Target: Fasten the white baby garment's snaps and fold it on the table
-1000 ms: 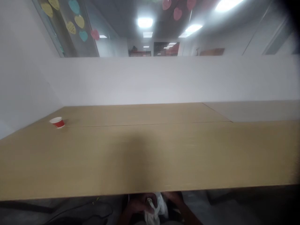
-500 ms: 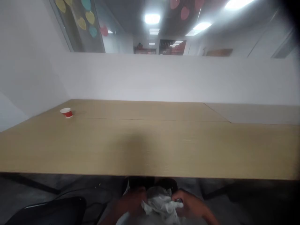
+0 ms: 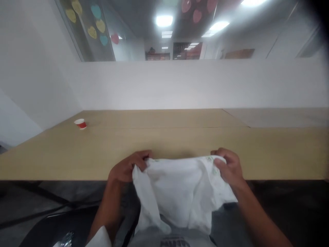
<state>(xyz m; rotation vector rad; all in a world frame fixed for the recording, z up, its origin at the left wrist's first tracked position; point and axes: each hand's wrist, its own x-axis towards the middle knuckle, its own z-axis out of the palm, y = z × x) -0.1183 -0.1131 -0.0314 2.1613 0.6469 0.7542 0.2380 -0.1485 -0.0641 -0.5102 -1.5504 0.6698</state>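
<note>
From the head camera, a white cloth point(image 3: 177, 188) with small green print hangs in front of the person's chest, held up by both hands. Its long axis runs side to side between the hands along the gathered top edge, and the rest droops in folds toward the lap, just below the near edge of the wooden table point(image 3: 167, 144). The left hand point(image 3: 127, 167) pinches the upper left corner with curled fingers, and the right hand point(image 3: 227, 168) grips a fold at the upper right, thumb hidden behind the cloth. Neither hand is clearly nearer; the cloth spans them about evenly. Nothing lies between the hands and the cloth. A small red and white paper cup point(image 3: 80, 124) stands well apart, toward the upper left of the table. A black chair point(image 3: 56, 223) sits at the lower left, below the left forearm. A white partition point(image 3: 180, 85) rises behind the table.
</note>
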